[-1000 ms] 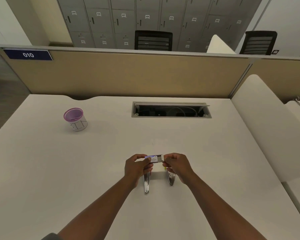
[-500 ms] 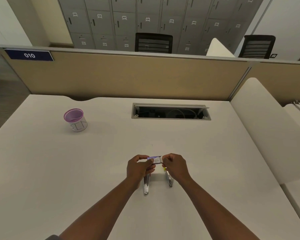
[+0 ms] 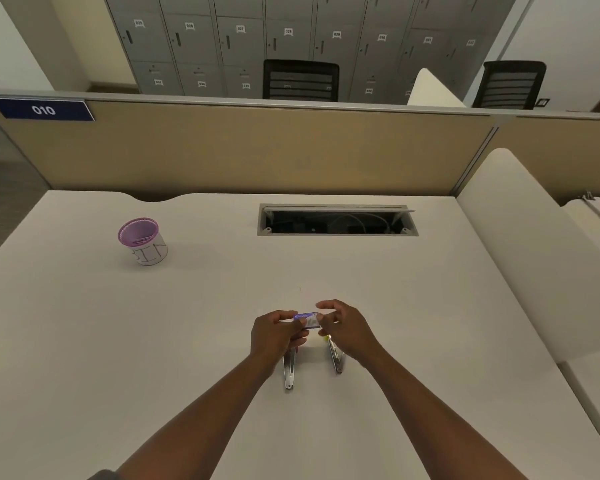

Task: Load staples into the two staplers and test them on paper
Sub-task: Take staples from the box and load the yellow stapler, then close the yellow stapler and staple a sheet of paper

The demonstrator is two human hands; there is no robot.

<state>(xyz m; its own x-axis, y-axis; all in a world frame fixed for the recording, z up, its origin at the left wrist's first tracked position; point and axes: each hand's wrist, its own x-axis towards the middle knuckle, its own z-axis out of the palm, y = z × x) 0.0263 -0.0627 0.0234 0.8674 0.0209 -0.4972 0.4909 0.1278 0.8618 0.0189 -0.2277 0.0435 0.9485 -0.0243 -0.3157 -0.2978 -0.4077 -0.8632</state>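
Together, left hand, right hand pinch rectangular staple box — shiny metal staplers beneath

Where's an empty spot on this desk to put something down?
Bare desk lies between the purple cup and the left hand, and between the cable hatch and the right hand. It's crowded at the hands: small box, two staplers.

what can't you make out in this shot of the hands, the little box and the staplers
Small purple and white box: head view, print too small to read; the left hand covers one end.
Right hand: pinching the box or only touching it, too small to tell.
Two silver metal staplers: front ends hidden under the hands; loaded or not, cannot tell.
White cup with purple rim: contents too small.
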